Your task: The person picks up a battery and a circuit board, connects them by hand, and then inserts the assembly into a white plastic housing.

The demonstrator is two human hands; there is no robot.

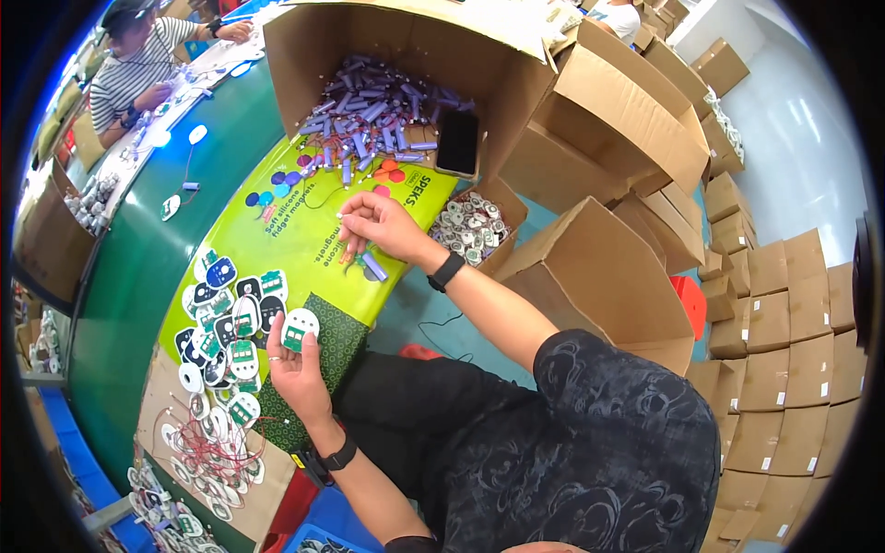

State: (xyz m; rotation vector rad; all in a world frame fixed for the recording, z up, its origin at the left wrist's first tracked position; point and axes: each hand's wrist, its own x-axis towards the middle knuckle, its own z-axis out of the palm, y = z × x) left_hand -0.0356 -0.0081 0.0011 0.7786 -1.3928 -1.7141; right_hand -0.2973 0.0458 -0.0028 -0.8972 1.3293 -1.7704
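My left hand (300,376) holds a white oval casing with a green circuit board (300,329) between thumb and fingers. The fingertips of my right hand (380,224) are pinched together at a small white plug (340,216). Just below that hand is a purple cylindrical battery (374,266); whether it hangs from the plug or lies on the sheet, I cannot tell. Left of my left hand, several similar white and dark oval casings (244,358) with boards are heaped. A tangle of red wires (207,452) lies on white round parts nearer me.
An open cardboard box (309,55) spills purple batteries (369,106) onto the yellow-green printed sheet (221,198). A phone (458,143) leans beside them. A smaller box holds round white parts (470,226). Left runs a green conveyor (120,304), with a co-worker beyond. Cartons stand at right.
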